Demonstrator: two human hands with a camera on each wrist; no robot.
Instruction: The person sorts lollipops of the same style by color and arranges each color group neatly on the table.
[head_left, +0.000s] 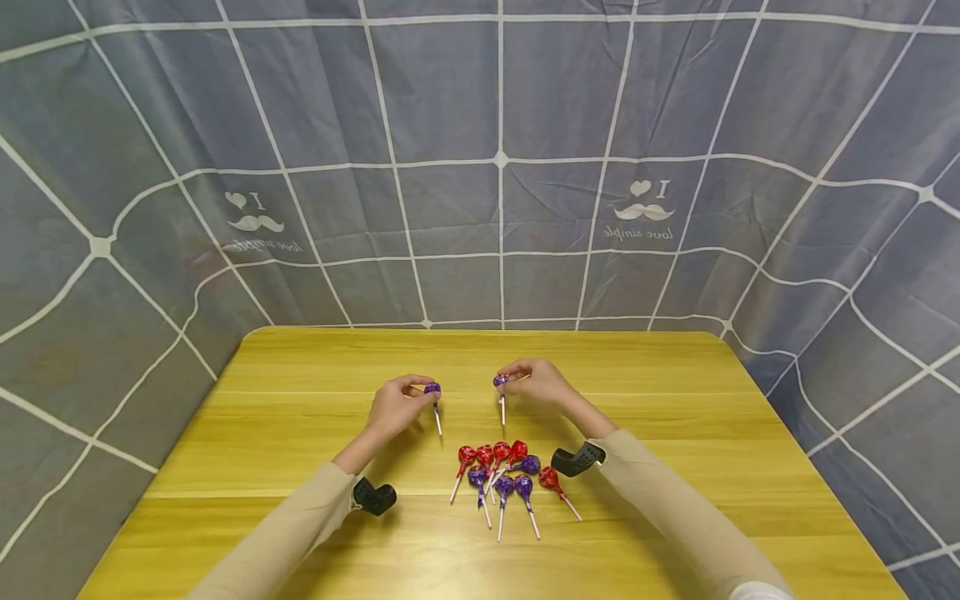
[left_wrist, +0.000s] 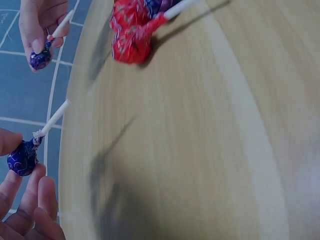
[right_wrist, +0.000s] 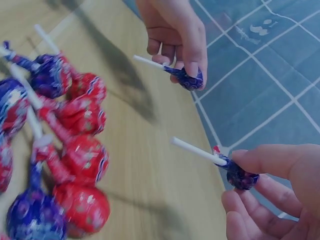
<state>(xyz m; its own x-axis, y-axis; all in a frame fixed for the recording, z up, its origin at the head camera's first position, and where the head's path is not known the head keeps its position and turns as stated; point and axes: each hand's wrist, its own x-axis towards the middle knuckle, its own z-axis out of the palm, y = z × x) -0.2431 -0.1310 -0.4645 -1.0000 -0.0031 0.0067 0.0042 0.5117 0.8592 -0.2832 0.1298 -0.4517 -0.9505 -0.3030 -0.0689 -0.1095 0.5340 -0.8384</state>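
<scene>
My left hand (head_left: 395,409) pinches a purple-wrapped lollipop (left_wrist: 22,158) by its round head, the white stick pointing down in the head view. A second purple lollipop (right_wrist: 242,176) is pinched between thumb and fingers of my right hand (head_left: 537,382), its stick also hanging downward. Both are held above the far part of the table, a short gap apart. Nearer to me lies a loose cluster of lollipops on the wood, with several red ones (head_left: 467,454) along its far side and several purple ones (head_left: 523,485) among and in front of them.
The yellow wooden table (head_left: 300,367) ends at a grey curtain (head_left: 450,208) with white grid lines, which hangs behind it and at both sides. One red lollipop (head_left: 550,478) lies at the cluster's right edge. Black wrist cameras (head_left: 577,459) sit at both sleeves.
</scene>
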